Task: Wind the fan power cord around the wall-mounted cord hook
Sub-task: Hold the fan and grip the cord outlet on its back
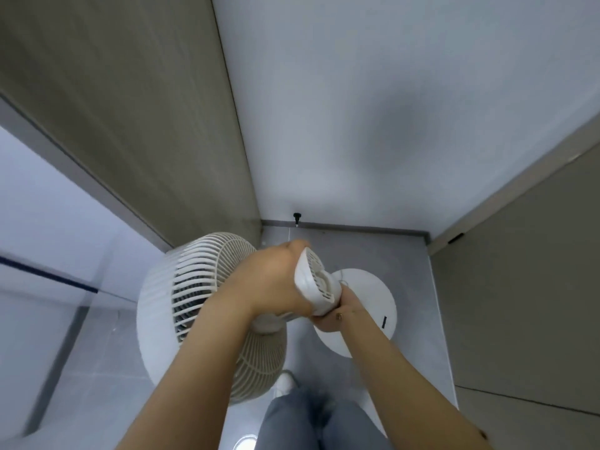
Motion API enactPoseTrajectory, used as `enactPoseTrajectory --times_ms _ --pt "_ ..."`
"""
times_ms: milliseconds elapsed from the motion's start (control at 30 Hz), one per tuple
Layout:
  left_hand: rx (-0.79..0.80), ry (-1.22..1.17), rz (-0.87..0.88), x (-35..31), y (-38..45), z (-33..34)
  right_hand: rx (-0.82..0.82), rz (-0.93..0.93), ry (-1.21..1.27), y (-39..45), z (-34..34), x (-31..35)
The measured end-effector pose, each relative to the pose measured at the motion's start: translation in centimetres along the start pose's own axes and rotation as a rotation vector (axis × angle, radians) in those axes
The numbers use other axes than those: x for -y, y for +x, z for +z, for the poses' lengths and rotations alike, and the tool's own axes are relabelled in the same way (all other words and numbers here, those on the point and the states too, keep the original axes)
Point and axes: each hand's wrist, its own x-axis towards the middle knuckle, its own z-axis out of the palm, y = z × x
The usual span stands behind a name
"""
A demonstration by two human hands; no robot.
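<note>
fan (194, 306) wedged near wall corner; left hand (276, 280) and right hand (337, 315) grip its motor housing (316, 285) (floor open rightward).

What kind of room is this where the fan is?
Probably a corner of a home, maybe a hallway. A white wall meets a grey tiled floor, with a tall beige panel, perhaps a door or cupboard, beside it. Both hands hold a white standing fan.
</note>
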Motion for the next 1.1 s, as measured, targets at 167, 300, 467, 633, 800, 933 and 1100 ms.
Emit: enactPoseTrajectory --times_ms 167,300,467,633,800,933,1100 --pt "-0.018 -0.006 0.0 -1.3 -4.2 0.3 0.1 -0.074 -0.084 -1.2 -2.4 -2.7" --pt "-0.001 0.008 0.003 -2.6 -6.9 1.1 0.004 0.065 -0.063 -0.9 -4.4 -3.4" --pt "-0.036 -0.015 -0.025 -3.3 -12.0 2.8 0.138 0.04 -0.134 -1.1 -7.0 -7.1" --pt "-0.083 -0.05 -0.08 -3.0 -18.5 4.0 0.166 0.035 -0.19 -2.6 -8.8 -12.0" --pt "-0.082 -0.073 -0.076 -1.1 -23.9 3.7 0.182 0.007 -0.23 -3.6 -9.0 -17.1" --pt "-0.096 -0.089 -0.067 2.3 -30.0 2.6 0.235 -0.09 -0.312 -4.3 -7.7 -23.1" --pt "-0.134 -0.077 -0.042 7.9 -39.4 2.0 0.264 0.085 -0.202 -6.1 -6.0 -32.3"
